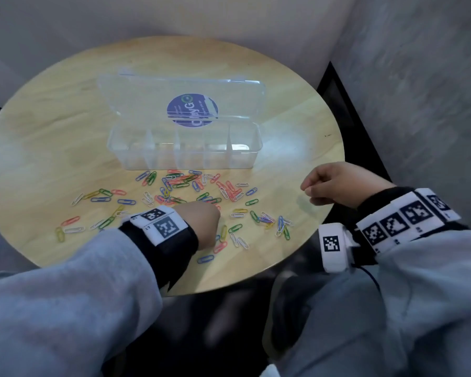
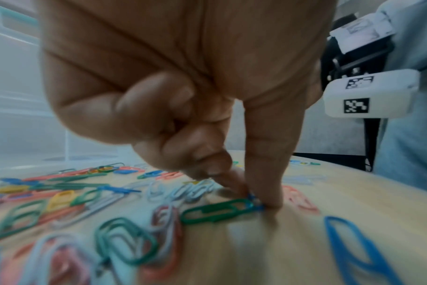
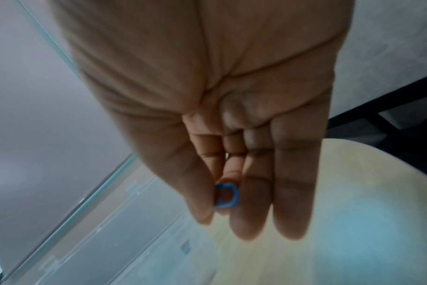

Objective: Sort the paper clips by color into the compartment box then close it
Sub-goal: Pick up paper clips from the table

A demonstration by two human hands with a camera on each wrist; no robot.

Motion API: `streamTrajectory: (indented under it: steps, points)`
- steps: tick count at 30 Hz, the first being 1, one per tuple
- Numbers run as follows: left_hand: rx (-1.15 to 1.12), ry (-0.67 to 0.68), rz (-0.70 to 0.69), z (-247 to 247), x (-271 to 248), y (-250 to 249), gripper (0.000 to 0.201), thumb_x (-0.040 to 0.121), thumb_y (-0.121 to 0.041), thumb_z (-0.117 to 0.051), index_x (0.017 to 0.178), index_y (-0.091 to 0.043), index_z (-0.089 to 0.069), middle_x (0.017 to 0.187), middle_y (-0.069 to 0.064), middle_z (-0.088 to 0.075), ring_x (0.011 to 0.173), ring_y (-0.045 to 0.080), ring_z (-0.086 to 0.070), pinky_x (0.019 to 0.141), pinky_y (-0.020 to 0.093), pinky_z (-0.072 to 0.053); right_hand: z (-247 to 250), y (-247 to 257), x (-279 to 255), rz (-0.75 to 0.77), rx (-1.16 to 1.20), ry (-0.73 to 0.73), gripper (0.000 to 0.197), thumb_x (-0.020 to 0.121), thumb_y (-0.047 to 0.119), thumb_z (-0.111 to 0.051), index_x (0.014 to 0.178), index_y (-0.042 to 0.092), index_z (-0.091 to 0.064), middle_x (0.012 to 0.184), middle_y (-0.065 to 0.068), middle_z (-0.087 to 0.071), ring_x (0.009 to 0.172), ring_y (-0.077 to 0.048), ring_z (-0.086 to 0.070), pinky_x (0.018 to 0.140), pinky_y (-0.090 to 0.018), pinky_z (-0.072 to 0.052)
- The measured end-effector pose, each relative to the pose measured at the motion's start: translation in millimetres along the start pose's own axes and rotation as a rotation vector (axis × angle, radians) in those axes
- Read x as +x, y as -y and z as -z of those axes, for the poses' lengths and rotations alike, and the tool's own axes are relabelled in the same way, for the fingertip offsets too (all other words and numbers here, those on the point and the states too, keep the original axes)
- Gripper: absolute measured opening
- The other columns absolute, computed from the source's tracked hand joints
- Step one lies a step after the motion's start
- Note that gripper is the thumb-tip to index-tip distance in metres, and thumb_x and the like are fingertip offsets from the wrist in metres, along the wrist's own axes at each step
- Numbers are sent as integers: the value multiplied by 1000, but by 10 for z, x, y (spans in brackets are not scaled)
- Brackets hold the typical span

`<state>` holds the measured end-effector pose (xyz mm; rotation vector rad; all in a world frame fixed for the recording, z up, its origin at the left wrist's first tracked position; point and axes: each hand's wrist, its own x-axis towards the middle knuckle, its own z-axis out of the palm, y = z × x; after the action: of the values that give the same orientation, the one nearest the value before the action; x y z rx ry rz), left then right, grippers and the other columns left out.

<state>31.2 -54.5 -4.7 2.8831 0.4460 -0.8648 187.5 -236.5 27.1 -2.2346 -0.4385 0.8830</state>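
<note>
An open clear compartment box [image 1: 185, 160] stands mid-table, its lid [image 1: 136, 91] tilted up behind and its compartments looking bare. Paper clips [image 1: 174, 186] in red, green, blue, yellow and white lie scattered in front of it. My left hand [image 1: 204, 217] is down among them. In the left wrist view its thumb and forefinger [image 2: 256, 200] pinch a blue clip [image 2: 254, 202] on the wood, beside a green clip [image 2: 217, 211]. My right hand [image 1: 310, 190] hovers above the table's right side and pinches another blue clip [image 3: 226, 196] between thumb and fingertips.
The round wooden table [image 1: 297, 148] stands in a corner between pale walls, with a dark gap along the right wall [image 1: 365, 148]. Clips reach close to the near edge [image 1: 206, 259]. My knees sit below the table's front rim.
</note>
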Motion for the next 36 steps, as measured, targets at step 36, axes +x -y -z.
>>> streamTrajectory:
  steps: [36]
  points:
    - [-234, 58, -26, -190, -145, 68, 17, 74, -32, -68, 71, -27, -52, 76, -10, -55, 76, 13, -53, 63, 23, -38, -575, 82, 186, -81, -592, 88, 14, 80, 23, -69, 73, 15, -61, 68, 1, -56, 76, -19, -54, 64, -25, -42]
